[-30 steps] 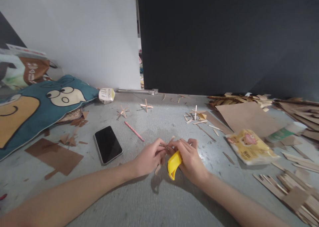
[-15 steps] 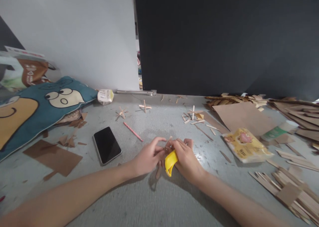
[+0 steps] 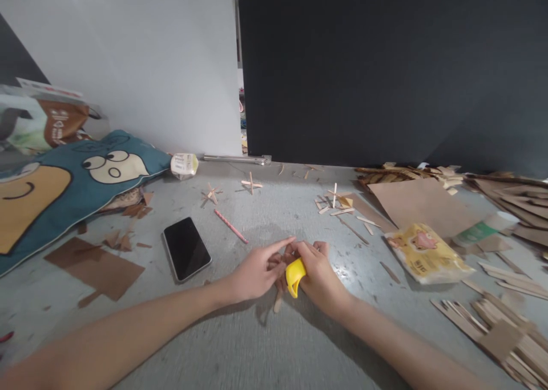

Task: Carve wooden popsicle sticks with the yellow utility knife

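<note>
In the head view my right hand point(image 3: 320, 273) is closed round a yellow loop-handled tool point(image 3: 295, 277). Its hollow end hangs below the palm, and its working end is hidden by my fingers. Beside it, my left hand point(image 3: 257, 270) has its index finger stretched toward the right hand and the other fingers curled. A small wooden craft stick point(image 3: 278, 301) shows between and just under the hands; the left fingers and thumb appear to pinch it, but their contact is partly covered. The fingertips of both hands meet close above the tabletop point(image 3: 240, 344).
Left lie a black phone point(image 3: 186, 249), a pink striped stick point(image 3: 231, 226), brown cardboard point(image 3: 96, 269) and a blue cushion point(image 3: 115, 176). Crossed stick pieces point(image 3: 251, 184) stand farther back. Right are a yellow tissue pack point(image 3: 426, 253), a green-white tube point(image 3: 486, 229) and bundled craft sticks point(image 3: 492, 336).
My left index finger has straightened and reaches farther over toward the right hand. The yellow tool stays in my right hand, and the whole view has shifted slightly.
</note>
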Demonstrator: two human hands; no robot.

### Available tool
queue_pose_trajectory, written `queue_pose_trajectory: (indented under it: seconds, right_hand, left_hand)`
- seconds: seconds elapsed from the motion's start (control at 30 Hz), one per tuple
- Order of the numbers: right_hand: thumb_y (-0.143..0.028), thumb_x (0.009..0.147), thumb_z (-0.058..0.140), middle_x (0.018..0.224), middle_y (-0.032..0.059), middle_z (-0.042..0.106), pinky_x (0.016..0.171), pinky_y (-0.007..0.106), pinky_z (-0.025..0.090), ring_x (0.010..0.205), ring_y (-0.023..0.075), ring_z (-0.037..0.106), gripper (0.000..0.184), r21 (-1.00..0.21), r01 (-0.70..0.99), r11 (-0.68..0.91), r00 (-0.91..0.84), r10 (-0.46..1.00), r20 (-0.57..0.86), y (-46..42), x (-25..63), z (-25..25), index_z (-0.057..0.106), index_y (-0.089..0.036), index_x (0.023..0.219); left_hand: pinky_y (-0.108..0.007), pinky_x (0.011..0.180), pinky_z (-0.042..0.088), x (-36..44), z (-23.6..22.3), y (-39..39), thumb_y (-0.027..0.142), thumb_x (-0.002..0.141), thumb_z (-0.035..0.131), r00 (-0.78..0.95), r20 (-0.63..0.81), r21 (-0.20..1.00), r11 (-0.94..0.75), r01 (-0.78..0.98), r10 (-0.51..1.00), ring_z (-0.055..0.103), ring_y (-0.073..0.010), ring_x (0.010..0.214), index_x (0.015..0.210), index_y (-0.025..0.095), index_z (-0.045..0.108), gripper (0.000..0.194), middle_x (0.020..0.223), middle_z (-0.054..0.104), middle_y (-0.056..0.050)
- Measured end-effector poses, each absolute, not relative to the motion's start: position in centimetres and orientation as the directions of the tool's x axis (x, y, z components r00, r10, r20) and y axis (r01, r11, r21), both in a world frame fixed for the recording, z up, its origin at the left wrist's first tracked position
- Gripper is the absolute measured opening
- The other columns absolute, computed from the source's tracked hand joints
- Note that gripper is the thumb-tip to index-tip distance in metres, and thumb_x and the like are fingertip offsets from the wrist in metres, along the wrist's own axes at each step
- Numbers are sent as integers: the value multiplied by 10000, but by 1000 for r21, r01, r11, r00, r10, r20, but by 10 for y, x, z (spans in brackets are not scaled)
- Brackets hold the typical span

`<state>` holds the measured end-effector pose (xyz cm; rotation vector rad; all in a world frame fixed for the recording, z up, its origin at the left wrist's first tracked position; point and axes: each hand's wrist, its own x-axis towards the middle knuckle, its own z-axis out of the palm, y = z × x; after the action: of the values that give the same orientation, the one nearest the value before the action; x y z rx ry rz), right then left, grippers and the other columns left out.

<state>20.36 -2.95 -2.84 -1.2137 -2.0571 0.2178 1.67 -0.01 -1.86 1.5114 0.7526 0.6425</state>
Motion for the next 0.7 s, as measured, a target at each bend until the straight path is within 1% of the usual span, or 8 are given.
queue_pose_trajectory:
  seconds: [0.1, 0.23, 0.4, 0.57, 0.7]
  right_hand:
    - [35, 727, 515, 873, 22, 722, 821, 349, 305, 764, 206, 648, 346, -492, 687, 534, -295, 824, 483, -29, 204, -28, 505, -227, 952]
    - [30, 729, 504, 878, 23, 722, 818, 350, 306, 760, 206, 647, 353, -483, 682, 549, -300, 812, 500, -29, 203, -27, 512, -224, 975]
    - [39, 699, 527, 859, -5, 717, 807, 337, 309, 720, 182, 642, 356, -485, 665, 568, -306, 800, 516, -26, 203, -24, 511, -222, 941]
    - [-8, 758, 587, 834, -26, 715, 812, 335, 326, 685, 162, 647, 281, -491, 650, 580, -316, 794, 519, -23, 204, -22, 508, -222, 921]
    - [-47, 777, 609, 846, -17, 721, 831, 355, 334, 698, 158, 656, 249, -491, 619, 613, -361, 778, 515, -20, 209, -21, 510, -217, 929]
  left_hand:
    - [-295, 663, 566, 17, -19, 0, 321, 949, 688, 624, -57, 997, 9, 80, 780, 689, -168, 725, 1573, 215, 487, 664, 933, 736, -70]
    - [-294, 662, 571, 17, -17, 1, 305, 915, 732, 620, -63, 998, 50, 38, 782, 697, -174, 731, 1559, 198, 497, 694, 897, 740, -60]
    - [-284, 636, 580, 17, -16, 1, 276, 896, 756, 611, -69, 995, 94, -9, 789, 718, -176, 698, 1567, 204, 471, 732, 822, 714, -19]
    - [-300, 637, 605, 18, -15, 0, 298, 906, 758, 628, -49, 993, 103, -50, 777, 747, -193, 695, 1578, 203, 441, 750, 819, 734, -27]
    - [-327, 647, 627, 19, -15, -2, 343, 926, 746, 628, -64, 992, 117, -44, 776, 764, -206, 689, 1594, 198, 416, 759, 822, 742, -34]
